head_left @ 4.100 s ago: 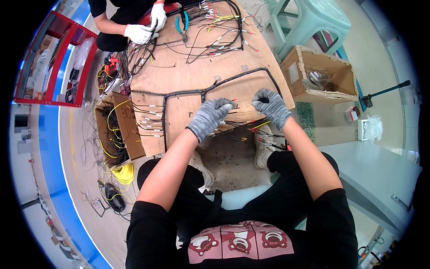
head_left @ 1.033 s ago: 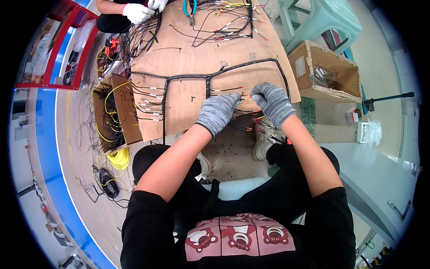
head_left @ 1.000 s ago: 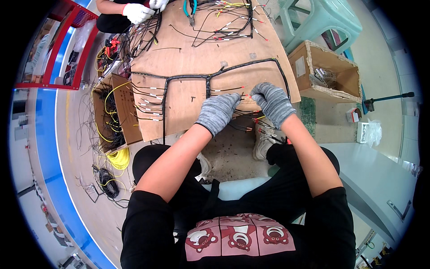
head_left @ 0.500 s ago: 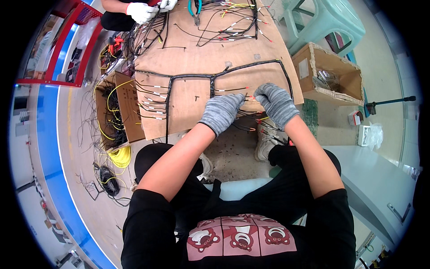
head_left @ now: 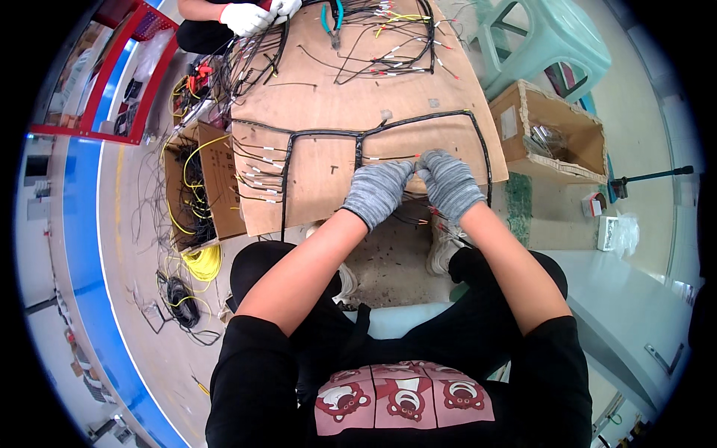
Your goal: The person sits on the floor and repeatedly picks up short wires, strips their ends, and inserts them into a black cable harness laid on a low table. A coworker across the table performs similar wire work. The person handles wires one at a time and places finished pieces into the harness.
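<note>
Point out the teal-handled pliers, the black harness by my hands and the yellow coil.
Teal-handled pliers [head_left: 335, 34]: head view, near the pivot.
Black harness [head_left: 359, 137]: head view, where its middle branch joins.
Yellow coil [head_left: 205, 265]: head view, on its loops.

A green stool stands (pale floor around).

The person's left hand and right hand, both grey-gloved, have their fingertips close together above a wooden board, beside a branching black harness. Across from them, a co-worker's white-gloved hands are at dark wires near teal-handled pliers; a pale green stool stands to the right
</note>
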### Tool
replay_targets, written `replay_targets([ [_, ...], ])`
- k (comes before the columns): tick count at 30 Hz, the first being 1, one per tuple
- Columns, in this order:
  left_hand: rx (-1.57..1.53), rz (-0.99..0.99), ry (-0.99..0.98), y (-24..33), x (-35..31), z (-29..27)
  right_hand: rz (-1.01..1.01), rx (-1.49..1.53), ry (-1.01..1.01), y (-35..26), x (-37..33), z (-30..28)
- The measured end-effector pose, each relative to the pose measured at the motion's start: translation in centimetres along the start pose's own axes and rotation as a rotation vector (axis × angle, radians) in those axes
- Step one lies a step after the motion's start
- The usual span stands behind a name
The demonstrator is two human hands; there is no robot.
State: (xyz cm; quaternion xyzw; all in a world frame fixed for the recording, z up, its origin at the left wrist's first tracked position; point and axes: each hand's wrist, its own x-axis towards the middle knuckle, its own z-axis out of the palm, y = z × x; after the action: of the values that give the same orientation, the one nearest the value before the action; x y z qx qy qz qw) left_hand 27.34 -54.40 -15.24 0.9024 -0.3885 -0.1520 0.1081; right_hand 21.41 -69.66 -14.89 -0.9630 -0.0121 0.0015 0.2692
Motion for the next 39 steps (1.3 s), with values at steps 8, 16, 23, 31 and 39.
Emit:
replay_targets([
  [8,-0.148,-0.098,0.068,-1.3,-1.0,-1.3,0.161,0.3,0.105,4.2,0.0,-2.8],
  [16,-0.043,-0.565,0.163,-11.0,-3.0,-2.4,0.53,-0.282,0.07,8.5,-0.6,-4.1],
  [23,-0.11,-0.567,0.2,-13.7,-3.9,-0.4,0.552,-0.304,0.124,10.2,2.1,-2.8],
  [31,-0.039,-0.766,0.13,-15.0,-0.5,-2.8,0.535,-0.173,0.212,10.6,10.4,-6.3],
  [39,-0.011,-0.748,0.177,-16.7,2.5,-3.9,0.589,-0.342,0.07,13.7,13.0,-3.7],
])
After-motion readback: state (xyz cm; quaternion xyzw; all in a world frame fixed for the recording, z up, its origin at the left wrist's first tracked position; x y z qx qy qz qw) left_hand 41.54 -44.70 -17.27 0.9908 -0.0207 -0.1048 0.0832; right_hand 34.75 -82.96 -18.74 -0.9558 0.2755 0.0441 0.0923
